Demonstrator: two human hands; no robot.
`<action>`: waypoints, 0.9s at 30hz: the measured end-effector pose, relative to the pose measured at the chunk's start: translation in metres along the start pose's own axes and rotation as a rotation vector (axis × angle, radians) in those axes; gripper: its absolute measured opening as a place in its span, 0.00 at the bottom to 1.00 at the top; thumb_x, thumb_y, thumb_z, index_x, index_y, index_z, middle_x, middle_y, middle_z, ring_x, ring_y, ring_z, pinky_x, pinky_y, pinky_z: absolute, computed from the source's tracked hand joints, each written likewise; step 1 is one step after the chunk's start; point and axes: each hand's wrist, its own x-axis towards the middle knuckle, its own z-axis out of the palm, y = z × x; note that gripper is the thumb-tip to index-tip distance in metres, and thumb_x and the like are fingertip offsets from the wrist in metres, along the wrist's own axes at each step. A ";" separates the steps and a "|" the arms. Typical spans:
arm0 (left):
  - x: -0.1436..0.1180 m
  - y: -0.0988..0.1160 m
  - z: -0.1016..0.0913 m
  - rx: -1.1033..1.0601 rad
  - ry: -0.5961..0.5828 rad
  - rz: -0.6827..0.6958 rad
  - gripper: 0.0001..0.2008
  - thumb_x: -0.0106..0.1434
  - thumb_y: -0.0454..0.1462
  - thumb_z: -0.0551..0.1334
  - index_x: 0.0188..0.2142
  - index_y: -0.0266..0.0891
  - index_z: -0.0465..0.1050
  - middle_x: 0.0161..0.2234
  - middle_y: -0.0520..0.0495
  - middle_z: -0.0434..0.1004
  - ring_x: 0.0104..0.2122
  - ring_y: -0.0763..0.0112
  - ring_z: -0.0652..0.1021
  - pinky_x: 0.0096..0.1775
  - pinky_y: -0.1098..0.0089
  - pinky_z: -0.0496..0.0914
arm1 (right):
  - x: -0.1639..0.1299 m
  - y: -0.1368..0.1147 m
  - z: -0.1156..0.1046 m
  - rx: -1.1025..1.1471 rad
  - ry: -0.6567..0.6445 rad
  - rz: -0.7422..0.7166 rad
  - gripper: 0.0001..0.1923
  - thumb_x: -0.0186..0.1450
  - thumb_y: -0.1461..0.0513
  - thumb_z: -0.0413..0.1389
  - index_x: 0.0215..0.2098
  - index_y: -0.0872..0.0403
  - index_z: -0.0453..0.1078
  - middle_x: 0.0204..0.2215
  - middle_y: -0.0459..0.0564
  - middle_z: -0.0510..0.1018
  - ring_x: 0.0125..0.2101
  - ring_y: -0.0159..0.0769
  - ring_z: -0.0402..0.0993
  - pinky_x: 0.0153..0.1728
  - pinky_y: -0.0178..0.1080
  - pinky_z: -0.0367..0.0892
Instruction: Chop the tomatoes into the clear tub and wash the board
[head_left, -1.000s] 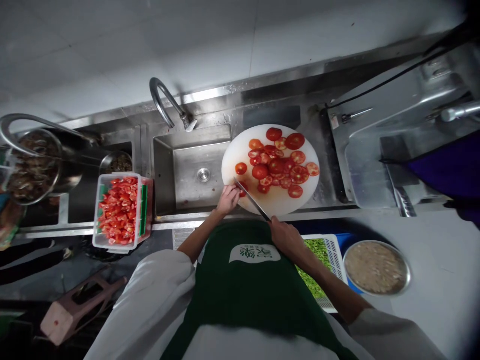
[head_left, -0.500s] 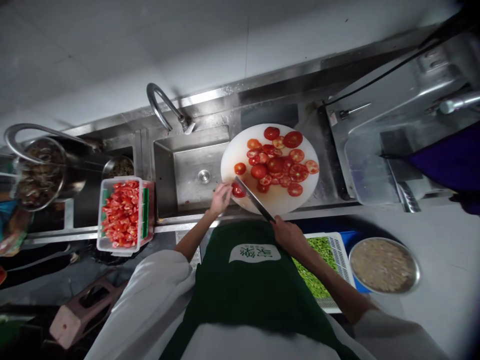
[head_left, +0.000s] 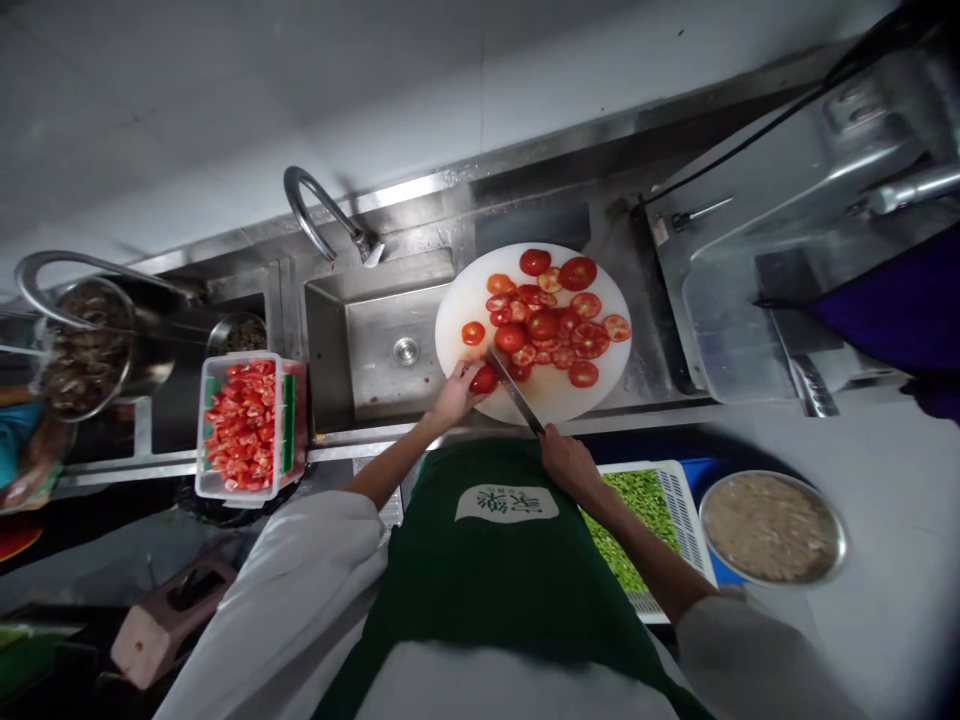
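While my left hand (head_left: pixel 452 397) steadied a tomato piece (head_left: pixel 484 379) at the near-left edge of the round white cutting board (head_left: pixel 555 395), my fingers curled closed around the fruit's left side. My right hand (head_left: pixel 566 462) was wrapped tight about the handle of a kitchen knife (head_left: pixel 514 389), whose blade ran up and to the left across the board's near edge and met the tomato piece on its right side. Tomato slices (head_left: pixel 551 320) lay spread over the middle and far part of the board, one slice (head_left: pixel 472 333) lying apart toward the left rim. The board rested on the steel counter, overlapping the right edge of a sink basin (head_left: pixel 379 340) beneath a curved faucet (head_left: pixel 322 215). Left of the basin stood a clear plastic tub (head_left: pixel 251 425) filled with chopped tomato. Farther left, a metal bowl (head_left: pixel 82 345) held dark contents that I could not identify. Below the counter on my right, a white perforated tray (head_left: pixel 649 520) carried chopped green vegetable, and just beside it sat a round metal pan (head_left: pixel 772 527) of pale brown mixture. A green apron (head_left: pixel 502 570) covered my front.
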 end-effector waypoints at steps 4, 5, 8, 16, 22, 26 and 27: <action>-0.019 0.005 0.007 0.115 0.085 -0.050 0.35 0.59 0.44 0.79 0.63 0.41 0.72 0.55 0.37 0.71 0.56 0.50 0.76 0.60 0.49 0.76 | 0.004 -0.003 -0.004 -0.012 0.017 -0.003 0.17 0.82 0.60 0.38 0.54 0.60 0.66 0.39 0.63 0.83 0.44 0.49 0.85 0.41 0.40 0.68; -0.020 0.004 0.005 0.120 0.099 -0.023 0.33 0.61 0.45 0.78 0.61 0.41 0.73 0.55 0.36 0.71 0.58 0.50 0.75 0.61 0.48 0.74 | 0.004 -0.002 -0.005 -0.020 0.015 -0.005 0.17 0.82 0.60 0.38 0.53 0.60 0.66 0.39 0.63 0.83 0.44 0.50 0.85 0.41 0.40 0.68; -0.021 -0.002 -0.003 0.095 0.079 0.097 0.17 0.70 0.44 0.69 0.55 0.41 0.76 0.55 0.36 0.73 0.58 0.54 0.75 0.61 0.50 0.74 | -0.003 -0.001 -0.010 -0.049 0.007 -0.004 0.18 0.82 0.60 0.38 0.54 0.59 0.67 0.40 0.63 0.84 0.44 0.51 0.86 0.40 0.41 0.69; -0.014 -0.008 -0.003 0.101 0.006 0.141 0.10 0.72 0.41 0.66 0.51 0.42 0.78 0.53 0.37 0.74 0.54 0.55 0.75 0.58 0.51 0.75 | -0.049 -0.011 -0.025 -0.074 -0.050 -0.002 0.20 0.82 0.60 0.36 0.55 0.58 0.68 0.37 0.62 0.84 0.41 0.52 0.86 0.39 0.42 0.70; -0.015 -0.009 -0.001 0.082 0.014 0.169 0.10 0.72 0.41 0.66 0.50 0.42 0.78 0.53 0.38 0.74 0.55 0.56 0.75 0.58 0.52 0.76 | -0.011 -0.028 -0.022 -0.066 -0.037 -0.001 0.18 0.82 0.62 0.37 0.56 0.60 0.66 0.41 0.64 0.84 0.47 0.50 0.85 0.43 0.41 0.70; -0.022 -0.011 -0.003 0.071 0.057 0.163 0.10 0.73 0.41 0.65 0.50 0.41 0.77 0.52 0.37 0.75 0.55 0.57 0.76 0.58 0.53 0.76 | 0.007 -0.032 -0.021 -0.074 -0.014 -0.016 0.18 0.82 0.62 0.38 0.57 0.61 0.66 0.41 0.65 0.84 0.47 0.50 0.85 0.43 0.40 0.70; -0.023 -0.012 -0.003 0.066 0.066 0.163 0.09 0.73 0.40 0.64 0.50 0.41 0.78 0.52 0.37 0.75 0.54 0.58 0.77 0.58 0.54 0.76 | 0.005 -0.031 -0.021 -0.081 -0.003 -0.015 0.19 0.82 0.61 0.37 0.56 0.60 0.66 0.40 0.64 0.84 0.47 0.51 0.85 0.43 0.41 0.70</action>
